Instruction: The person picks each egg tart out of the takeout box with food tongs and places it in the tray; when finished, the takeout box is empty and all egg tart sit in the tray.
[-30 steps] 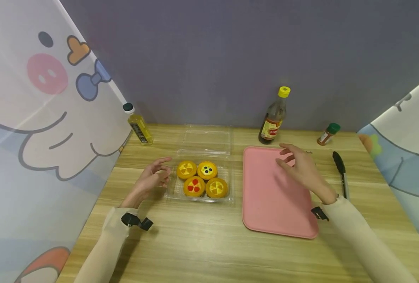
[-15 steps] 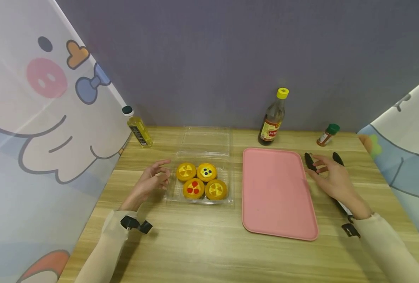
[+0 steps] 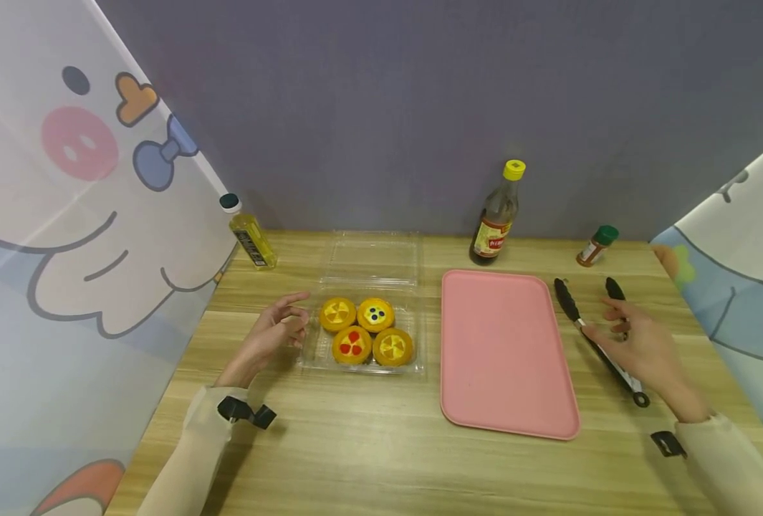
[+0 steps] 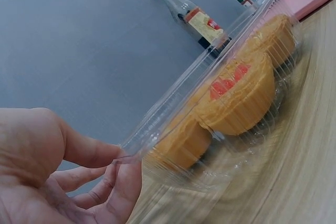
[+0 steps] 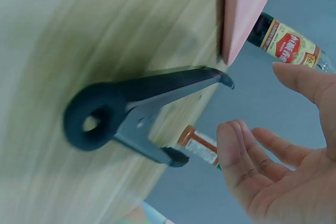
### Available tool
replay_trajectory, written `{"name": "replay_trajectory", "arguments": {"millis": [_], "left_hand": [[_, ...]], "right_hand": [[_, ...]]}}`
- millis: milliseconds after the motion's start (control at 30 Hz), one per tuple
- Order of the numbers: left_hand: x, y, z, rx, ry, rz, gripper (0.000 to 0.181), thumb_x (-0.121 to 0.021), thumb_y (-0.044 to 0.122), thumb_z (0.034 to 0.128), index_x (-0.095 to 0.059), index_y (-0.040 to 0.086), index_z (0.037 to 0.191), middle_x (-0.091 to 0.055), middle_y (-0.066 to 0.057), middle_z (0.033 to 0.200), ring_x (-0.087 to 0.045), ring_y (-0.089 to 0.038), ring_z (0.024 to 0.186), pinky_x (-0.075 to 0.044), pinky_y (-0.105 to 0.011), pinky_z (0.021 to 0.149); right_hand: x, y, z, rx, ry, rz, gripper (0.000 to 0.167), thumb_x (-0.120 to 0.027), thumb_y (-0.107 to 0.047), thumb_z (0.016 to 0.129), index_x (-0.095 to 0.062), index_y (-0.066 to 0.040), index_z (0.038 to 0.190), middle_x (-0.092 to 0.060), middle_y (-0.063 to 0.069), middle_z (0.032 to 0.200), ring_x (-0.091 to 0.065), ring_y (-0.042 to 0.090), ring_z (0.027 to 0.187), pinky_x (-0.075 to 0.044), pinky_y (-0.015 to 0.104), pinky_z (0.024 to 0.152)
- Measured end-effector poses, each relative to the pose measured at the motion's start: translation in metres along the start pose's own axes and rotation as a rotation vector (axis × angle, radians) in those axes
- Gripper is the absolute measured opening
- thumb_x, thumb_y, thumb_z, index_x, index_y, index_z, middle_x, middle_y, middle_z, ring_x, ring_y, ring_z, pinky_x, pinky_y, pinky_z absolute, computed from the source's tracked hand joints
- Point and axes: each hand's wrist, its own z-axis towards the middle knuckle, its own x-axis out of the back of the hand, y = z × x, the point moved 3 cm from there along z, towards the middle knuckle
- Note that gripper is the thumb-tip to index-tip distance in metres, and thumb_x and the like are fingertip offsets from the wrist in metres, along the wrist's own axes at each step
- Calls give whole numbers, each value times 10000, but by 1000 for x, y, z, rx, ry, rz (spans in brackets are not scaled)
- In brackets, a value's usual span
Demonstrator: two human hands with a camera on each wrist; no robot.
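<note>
Okay, we go with the right hand point(image 3: 645, 351): grip released, thumb and fingers apart, hanging over the tongs point(image 3: 616, 370). Tongs lie on the counter point(image 3: 368, 444), just right of the tray point(image 3: 510, 351). Long axis runs from the ring, close to the person, away and slightly left to two spread tips. From the head view, thumb is above the left arm, fingertips by the right one, so we judge the hand straddles that spread. Right wrist view shows a gap, no contact. Left hand point(image 3: 271, 331) is well apart, grip pinching the left rim of the box point(image 3: 413, 312).
</note>
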Motion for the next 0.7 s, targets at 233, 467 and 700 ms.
{"name": "replay_trajectory", "arguments": {"millis": [233,467,700], "left_hand": [[0,1,0,-2,0,-2,570,-549,75,1074,-353,82,1609,-574,-182,1220,-622,-115,739,-588,-270,637],[1,2,0,1,3,5,564,-545,81,1076,-355,86,1608,-572,-186,1225,-622,-122,754,-591,-272,641],[0,1,-1,6,1,7,562,-546,87,1078,-360,96,1608,-569,-192,1235,-626,-130,761,-595,-283,648]], "right_hand": [[4,11,-11,-45,-14,-21,799,-804,-401,910,-512,158,1401,-667,298,1043,-678,271,780,-457,226,561],[2,26,-17,-89,-53,-85,964,-811,-502,878,-449,219,1406,-652,374,1028,-658,440,841,-511,412,587],[-1,34,-18,-179,-180,-131,1217,-733,-635,892,-203,273,1504,-579,437,1137,-630,499,915,-525,513,658]]}}
